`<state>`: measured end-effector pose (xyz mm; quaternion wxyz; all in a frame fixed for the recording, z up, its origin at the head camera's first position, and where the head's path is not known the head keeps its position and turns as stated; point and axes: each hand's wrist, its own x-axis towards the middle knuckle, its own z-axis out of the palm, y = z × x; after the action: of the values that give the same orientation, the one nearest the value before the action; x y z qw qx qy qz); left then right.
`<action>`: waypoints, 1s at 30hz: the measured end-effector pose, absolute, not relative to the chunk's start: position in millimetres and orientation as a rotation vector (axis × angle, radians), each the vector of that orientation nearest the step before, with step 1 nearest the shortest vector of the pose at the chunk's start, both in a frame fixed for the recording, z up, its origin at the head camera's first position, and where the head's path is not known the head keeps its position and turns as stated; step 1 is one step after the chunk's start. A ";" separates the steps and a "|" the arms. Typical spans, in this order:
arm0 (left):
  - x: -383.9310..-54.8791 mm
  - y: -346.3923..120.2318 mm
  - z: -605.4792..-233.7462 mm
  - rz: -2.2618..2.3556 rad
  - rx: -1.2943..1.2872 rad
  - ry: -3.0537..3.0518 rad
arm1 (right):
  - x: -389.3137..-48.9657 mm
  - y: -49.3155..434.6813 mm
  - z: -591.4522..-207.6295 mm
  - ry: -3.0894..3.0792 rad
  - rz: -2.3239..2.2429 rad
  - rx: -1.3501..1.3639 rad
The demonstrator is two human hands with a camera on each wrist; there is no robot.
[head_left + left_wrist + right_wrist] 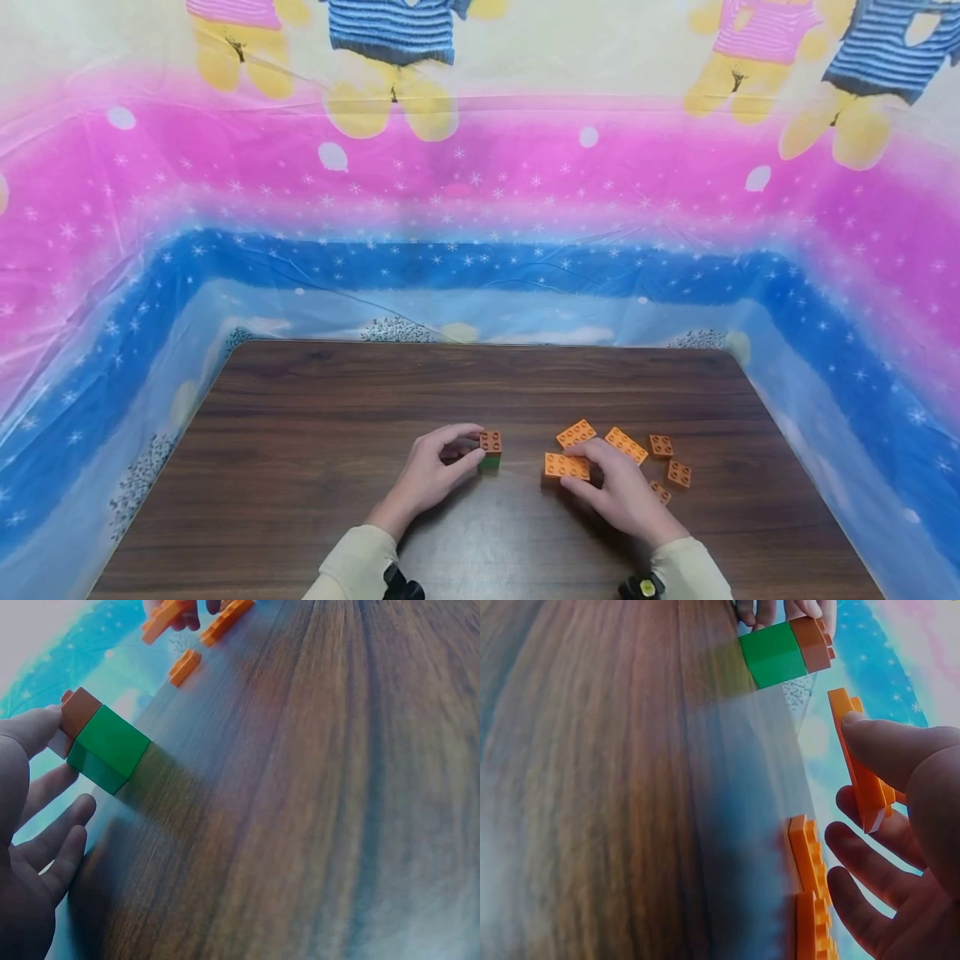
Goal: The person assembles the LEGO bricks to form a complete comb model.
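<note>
A brown toy building brick (490, 440) with studs on top sits on a green block (490, 461), the two standing upright on the table. My left hand (438, 462) pinches the brown brick between thumb and fingers; in the left wrist view the other fingers spread beside the green block (112, 746). To the right of this stack, my right hand (618, 492) grips a long orange brick (566, 466) by its right end. The right wrist view shows that orange brick (861, 765) held between thumb and fingers, raised above the table surface.
Two more long orange bricks, one (576, 433) behind the held one and another (626, 445) behind my right hand, lie on the dark wooden table (300, 400). Small brown bricks (661, 447) lie farther right, one partly hidden by my hand. A patterned cloth (480, 267) surrounds the table.
</note>
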<state>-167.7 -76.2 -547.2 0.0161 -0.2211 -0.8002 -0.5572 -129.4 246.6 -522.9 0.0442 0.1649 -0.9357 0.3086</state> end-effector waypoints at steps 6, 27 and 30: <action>-167.6 -76.0 -547.1 -1.728 -0.681 -2.488 | -133.9 240.0 -520.8 -2.832 0.988 0.519; -166.6 -76.2 -545.2 -1.730 -0.656 -2.514 | -146.8 218.7 -509.0 -2.771 1.035 0.609; -166.7 -75.9 -544.7 -1.744 -0.639 -2.526 | -149.0 215.2 -507.5 -2.762 1.030 0.612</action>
<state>-166.7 -75.9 -544.7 0.0030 -0.2038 -0.8056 -0.5563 -149.0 215.2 -507.5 0.0652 0.2027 -0.9155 0.3415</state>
